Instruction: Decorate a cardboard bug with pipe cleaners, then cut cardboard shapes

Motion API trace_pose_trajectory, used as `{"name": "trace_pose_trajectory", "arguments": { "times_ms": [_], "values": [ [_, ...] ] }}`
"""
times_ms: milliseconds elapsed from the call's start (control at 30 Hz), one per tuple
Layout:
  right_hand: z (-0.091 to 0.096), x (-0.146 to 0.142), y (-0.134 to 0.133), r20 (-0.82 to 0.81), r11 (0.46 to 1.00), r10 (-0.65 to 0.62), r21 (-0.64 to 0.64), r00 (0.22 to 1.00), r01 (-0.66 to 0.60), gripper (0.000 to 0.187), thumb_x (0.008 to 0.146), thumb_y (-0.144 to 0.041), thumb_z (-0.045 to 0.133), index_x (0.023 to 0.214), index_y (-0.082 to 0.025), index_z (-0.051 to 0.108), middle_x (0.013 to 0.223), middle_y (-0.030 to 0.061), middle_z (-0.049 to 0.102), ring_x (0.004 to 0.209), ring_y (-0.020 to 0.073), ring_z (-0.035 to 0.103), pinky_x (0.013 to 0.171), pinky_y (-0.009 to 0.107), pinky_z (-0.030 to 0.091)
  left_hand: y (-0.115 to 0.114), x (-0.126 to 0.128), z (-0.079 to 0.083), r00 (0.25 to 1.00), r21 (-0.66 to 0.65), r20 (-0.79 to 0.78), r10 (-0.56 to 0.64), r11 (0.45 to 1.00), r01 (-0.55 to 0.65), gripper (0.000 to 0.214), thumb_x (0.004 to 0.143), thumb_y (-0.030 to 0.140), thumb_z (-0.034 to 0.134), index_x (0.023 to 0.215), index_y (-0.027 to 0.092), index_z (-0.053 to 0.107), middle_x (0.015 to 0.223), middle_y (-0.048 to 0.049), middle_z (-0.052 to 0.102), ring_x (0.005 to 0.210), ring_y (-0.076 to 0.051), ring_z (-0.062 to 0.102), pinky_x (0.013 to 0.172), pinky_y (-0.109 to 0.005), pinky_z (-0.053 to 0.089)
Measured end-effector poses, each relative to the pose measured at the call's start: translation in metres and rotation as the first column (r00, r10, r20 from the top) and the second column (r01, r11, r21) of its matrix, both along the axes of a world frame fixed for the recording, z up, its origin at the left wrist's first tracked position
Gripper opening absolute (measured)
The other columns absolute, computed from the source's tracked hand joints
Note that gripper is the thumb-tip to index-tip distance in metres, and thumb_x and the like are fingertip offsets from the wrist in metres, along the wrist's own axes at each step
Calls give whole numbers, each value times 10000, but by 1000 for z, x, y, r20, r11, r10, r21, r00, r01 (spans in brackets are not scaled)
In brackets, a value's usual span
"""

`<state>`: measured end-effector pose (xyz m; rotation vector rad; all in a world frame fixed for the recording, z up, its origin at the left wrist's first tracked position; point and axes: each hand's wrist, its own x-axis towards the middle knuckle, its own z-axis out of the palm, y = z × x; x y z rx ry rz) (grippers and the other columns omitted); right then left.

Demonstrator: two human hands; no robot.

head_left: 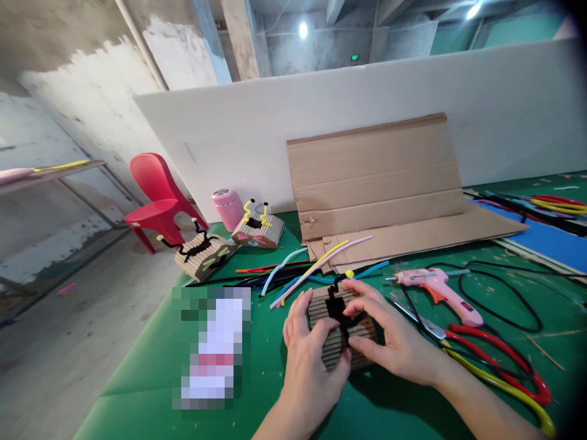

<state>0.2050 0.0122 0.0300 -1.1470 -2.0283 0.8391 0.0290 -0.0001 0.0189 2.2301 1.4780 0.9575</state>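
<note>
A corrugated cardboard craft body (320, 304) with a dark opening in its top sits low over the green table. My left hand (309, 357) wraps round its left and near side, thumb on the top by the opening. A black pipe cleaner (333, 291) rises from the far end of the opening and ends in a yellow tip (349, 274). Reaching in from the right, my right hand (394, 336) has its fingers curled over the opening, pinching a black pipe cleaner at the right edge. The fingers partly hide that pipe cleaner and the craft's near side.
A pink glue gun (440, 287) and red-handled scissors (499, 348) lie to the right. Loose pipe cleaners (312, 272) lie behind my hands, before folded cardboard (376, 183). Two similar crafts (206, 253) and a pink cylinder (228, 209) stand at the far left; a blurred patch is nearer.
</note>
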Motion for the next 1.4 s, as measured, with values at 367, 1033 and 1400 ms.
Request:
{"name": "trace_pose_trajectory", "arguments": {
  "times_ms": [367,1033,1400],
  "values": [
    [-5,12,7,-215,965,-237,56,947,255,234,915,-257,330,740,-215,480,1096,61,503,1111,202,426,892,343,342,1,2,7,998,-1,-26,-55,999,55,244,698,170,544,939,198,563,1349,-130,232,1268,-312,225,980,-519,261],
    [-16,1,5,-211,976,-167,105,963,192,211,868,-235,431,1076,-222,468,1179,81,457,1129,208,416,955,361,357,7,7,5,998,51,-46,-40,998,42,119,737,110,476,761,194,556,1263,-98,408,1236,-284,300,958,-511,299],
    [-22,2,5,-170,975,-148,139,974,172,256,879,-252,404,1130,-218,444,1197,99,445,1147,228,407,982,408,343,8,7,6,999,71,0,-41,997,41,128,714,87,485,743,194,550,1228,-93,438,1215,-277,330,963,-495,309]
  ]
}}
